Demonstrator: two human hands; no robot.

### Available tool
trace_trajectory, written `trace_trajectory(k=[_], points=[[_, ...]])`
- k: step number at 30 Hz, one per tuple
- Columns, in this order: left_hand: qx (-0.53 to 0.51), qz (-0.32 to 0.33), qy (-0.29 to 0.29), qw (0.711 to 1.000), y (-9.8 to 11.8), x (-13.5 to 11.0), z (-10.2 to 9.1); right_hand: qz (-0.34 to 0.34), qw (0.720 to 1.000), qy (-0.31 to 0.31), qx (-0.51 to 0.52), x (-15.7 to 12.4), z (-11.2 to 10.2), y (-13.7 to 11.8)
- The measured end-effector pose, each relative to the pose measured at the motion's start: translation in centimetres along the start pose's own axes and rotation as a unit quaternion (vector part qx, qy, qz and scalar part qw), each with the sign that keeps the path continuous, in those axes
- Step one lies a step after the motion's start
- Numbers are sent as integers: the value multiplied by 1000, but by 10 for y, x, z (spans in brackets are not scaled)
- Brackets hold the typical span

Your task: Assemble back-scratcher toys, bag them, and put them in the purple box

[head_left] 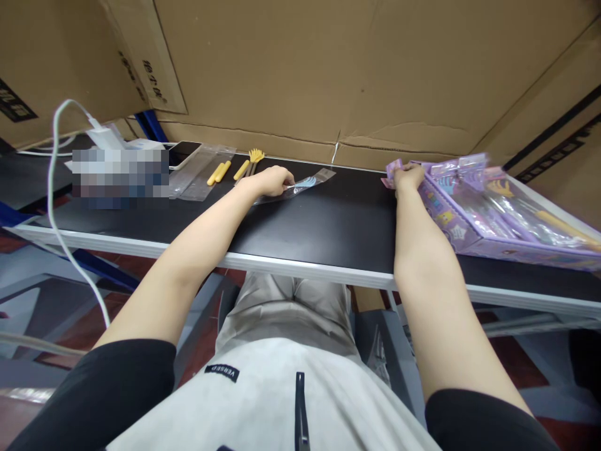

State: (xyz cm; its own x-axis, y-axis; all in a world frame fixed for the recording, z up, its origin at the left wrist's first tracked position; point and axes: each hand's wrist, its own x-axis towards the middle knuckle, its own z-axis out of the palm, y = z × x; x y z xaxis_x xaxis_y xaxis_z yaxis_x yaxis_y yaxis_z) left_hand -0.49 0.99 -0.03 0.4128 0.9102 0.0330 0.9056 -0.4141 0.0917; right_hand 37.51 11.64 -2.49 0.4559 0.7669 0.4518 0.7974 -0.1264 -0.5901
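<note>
Left hand (272, 180) fingers pinch clear sleeve (315, 180) (blue utensil inside); right hand (408, 176) fingers curled round purple packet (390, 168); yellow forks (255, 158) beyond.

A pixelated patch (119, 177) hides what lies beneath; the purple box (516, 241) runs off right.

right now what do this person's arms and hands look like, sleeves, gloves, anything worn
Both hands, the left hand and the right hand, are bare: no gloves, and no watch, ring or band shows. The forearms are uncovered up to short black sleeves, the left sleeve and the right sleeve. The sleeves look plain, with no markings visible.
</note>
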Motion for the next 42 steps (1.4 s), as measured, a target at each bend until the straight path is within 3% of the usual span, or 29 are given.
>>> trace_trajectory(k=[3, 10, 15, 19, 22, 25, 31, 42], points=[[3, -8, -5, 1000, 2, -1, -1, 93, 994, 44, 45, 1, -10, -16], [0, -6, 1, 1000, -3, 2, 2, 48, 994, 49, 84, -5, -17, -61], [-9, 5, 7, 1000, -3, 2, 3, -33, 989, -67, 130, -32, -11, -94], [-9, 5, 8, 1000, -4, 3, 3, -122, 964, -199, 126, -63, -5, -115], [-6, 1, 5, 1000, -4, 4, 3, -178, 949, -243, 88, -81, 1, -126], [-1, 1, 2, 1000, -1, 2, 1, -217, 943, -253, 9, -95, 5, -131], [3, -4, 0, 1000, 5, -2, -2, -224, 935, -241, -134, -104, 7, -123], [-17, -7, 0, 1000, 4, -1, -2, -278, 922, -226, -149, -104, 12, -113]])
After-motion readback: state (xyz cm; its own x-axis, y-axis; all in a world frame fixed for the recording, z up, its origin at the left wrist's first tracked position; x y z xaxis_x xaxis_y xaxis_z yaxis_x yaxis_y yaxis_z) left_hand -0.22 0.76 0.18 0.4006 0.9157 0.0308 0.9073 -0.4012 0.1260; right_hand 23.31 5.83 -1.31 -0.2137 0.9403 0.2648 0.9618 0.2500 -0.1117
